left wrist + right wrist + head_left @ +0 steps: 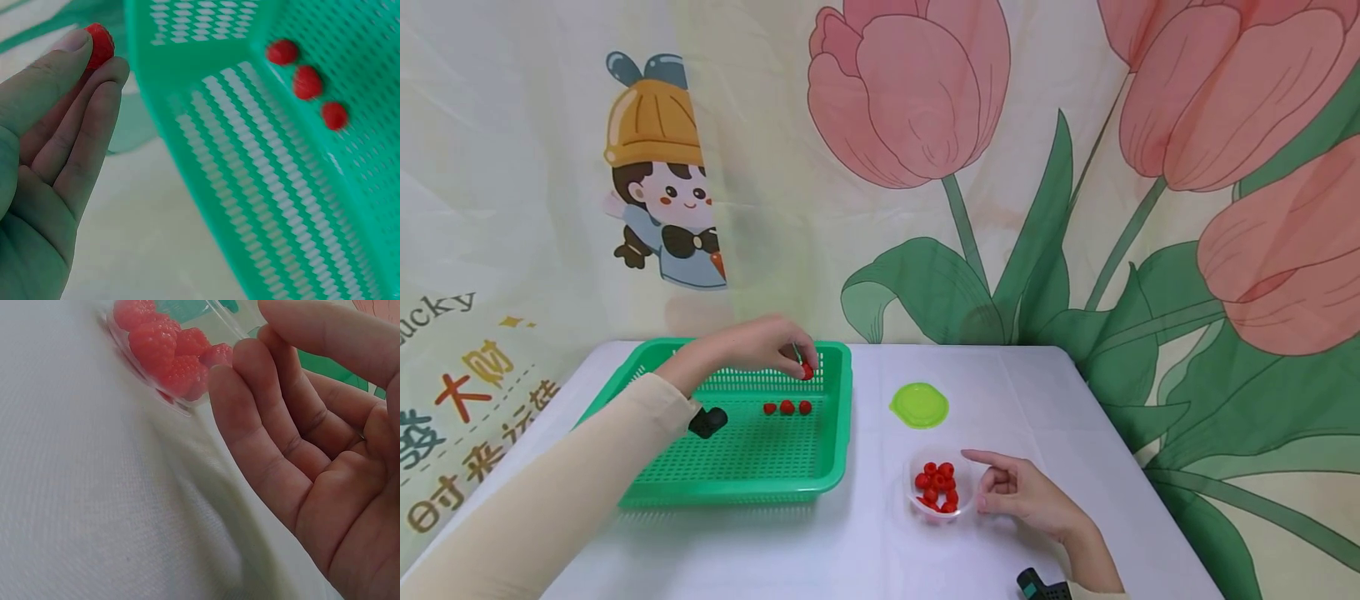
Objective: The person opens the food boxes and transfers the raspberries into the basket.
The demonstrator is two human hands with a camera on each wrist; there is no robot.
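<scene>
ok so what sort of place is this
Probably an indoor tabletop recording setup: a white cloth-covered table stands before a pale backdrop printed with pink tulips, and a rectangular green plastic basket sits on it.

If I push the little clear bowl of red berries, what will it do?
The clear bowl is probably light, since its see-through wall looks thin. A hard shove might spill the red berries, because no lid covers them. It may catch: the white cloth looks wrinkled.

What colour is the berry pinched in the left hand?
The berry is red; the left wrist view shows it best.
</scene>
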